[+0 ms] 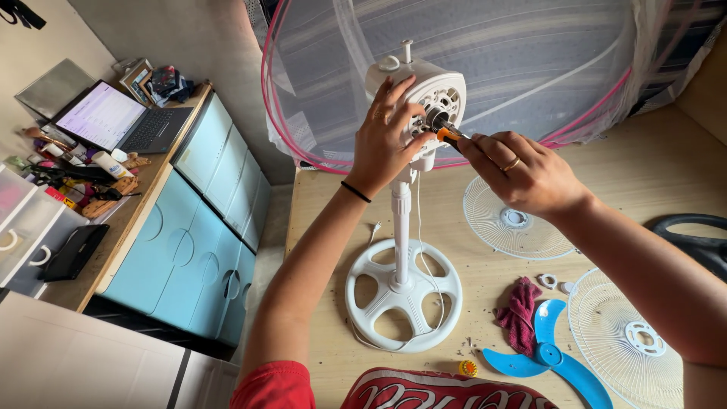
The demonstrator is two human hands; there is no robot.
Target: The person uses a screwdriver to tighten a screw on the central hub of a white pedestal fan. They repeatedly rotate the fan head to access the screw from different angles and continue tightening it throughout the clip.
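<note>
A white pedestal fan (400, 227) stands on the wooden floor with its grilles and blade taken off. My left hand (385, 138) grips the white motor housing (432, 89) from the left side, fingers spread over its front. In my right hand (522, 173) is a small orange-handled screwdriver (448, 136), its tip against the front of the housing beside the motor shaft. The fan's round spoked base (404, 295) rests flat below.
Two white wire grilles (512, 220) (627, 338), a blue fan blade (547, 354), a dark red rag (519, 305), small white rings (547, 281) and a yellow cap (468, 368) lie on the floor at right. A pink-rimmed mesh net (485, 68) stands behind. Blue cabinets (201, 227) and a laptop (121, 120) are at left.
</note>
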